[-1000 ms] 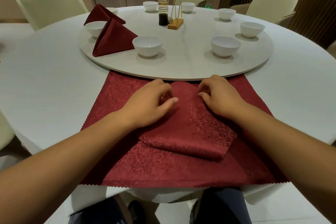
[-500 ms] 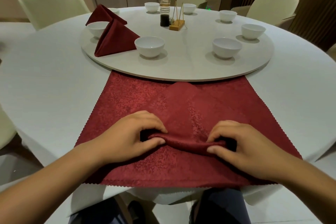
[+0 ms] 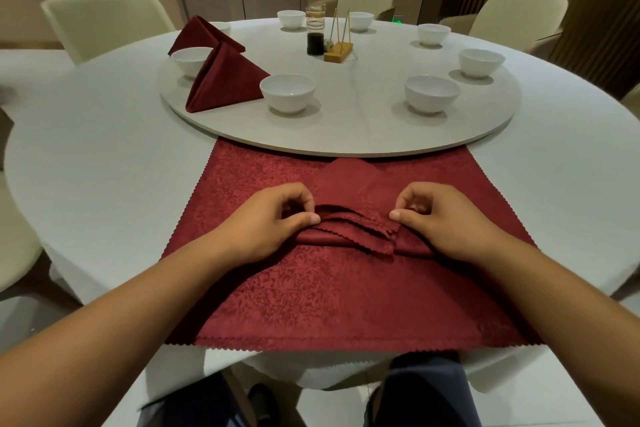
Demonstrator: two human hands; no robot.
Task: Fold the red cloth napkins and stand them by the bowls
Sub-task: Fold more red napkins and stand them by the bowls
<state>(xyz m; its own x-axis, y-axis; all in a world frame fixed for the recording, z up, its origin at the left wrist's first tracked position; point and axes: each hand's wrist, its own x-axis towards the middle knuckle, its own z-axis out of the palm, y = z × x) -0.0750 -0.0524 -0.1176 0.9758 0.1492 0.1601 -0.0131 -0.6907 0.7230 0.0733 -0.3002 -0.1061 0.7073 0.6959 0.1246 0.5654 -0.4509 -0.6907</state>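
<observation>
Both hands have moved away from the person since half a second ago. They have brought the folded napkin's point(image 3: 353, 230) near fold up over itself, and its stacked zigzag edges now show on top.

The round white table point(image 3: 86, 156) carries a pale turntable point(image 3: 346, 130). A flat red cloth point(image 3: 346, 298) is spread on the table's near side, and its far edge disappears under the turntable's rim. The folded napkin lies across the middle of this cloth as a low band. The left hand point(image 3: 263, 225) and right hand point(image 3: 446, 222) each clamp one end, with the thumb pressed on top and the fingers curled in behind. The palms cover both ends of the napkin.

Cream chairs point(image 3: 104, 21) ring the table. On the turntable's left, two standing napkins point(image 3: 225, 80) rise as red cones between white bowls point(image 3: 287, 92). The farther cone hides most of one bowl. More bowls follow the rim, well apart from the hands. Near the centre stand a glass jar point(image 3: 315, 33) with dark contents and a wooden holder point(image 3: 338, 52) with thin sticks.
</observation>
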